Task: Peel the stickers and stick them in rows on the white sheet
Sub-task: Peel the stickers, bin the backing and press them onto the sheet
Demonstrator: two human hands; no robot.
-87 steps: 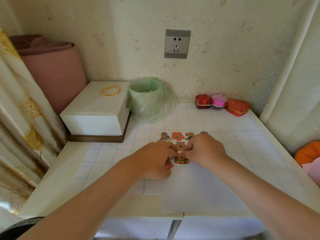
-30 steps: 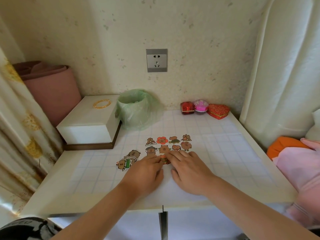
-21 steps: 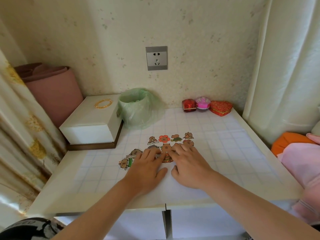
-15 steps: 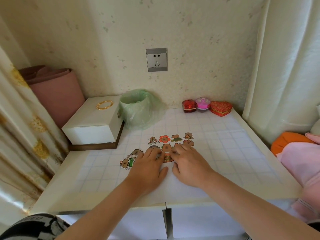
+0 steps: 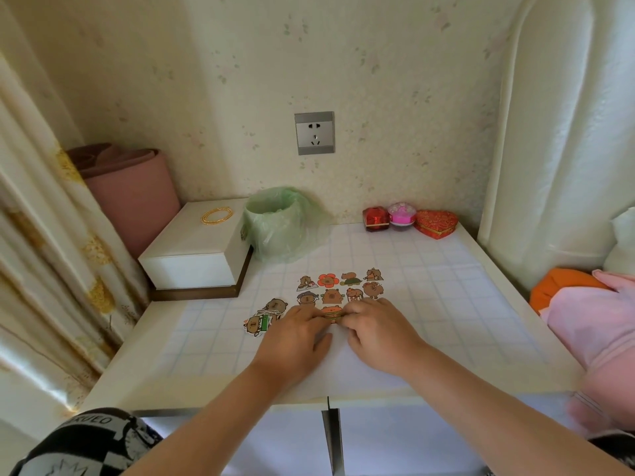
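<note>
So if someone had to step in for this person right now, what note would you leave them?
Left hand: fingers flat, tips on the burger sticker.
Right hand: bent fingers on the same sticker; pressing or pinching, I cannot tell.
Done: two rows of four stickers on the white sheet; the burger sticker starts a third row.
Left: smooth it down, then peel more from the loose sticker pile beside the left hand.

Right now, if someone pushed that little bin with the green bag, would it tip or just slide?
Probably slide: the bin looks squat, about as wide as tall, and stands upright on the table. It is small, so probably light. The thin green bag draped over it would likely crinkle and slip under fingers.
</note>
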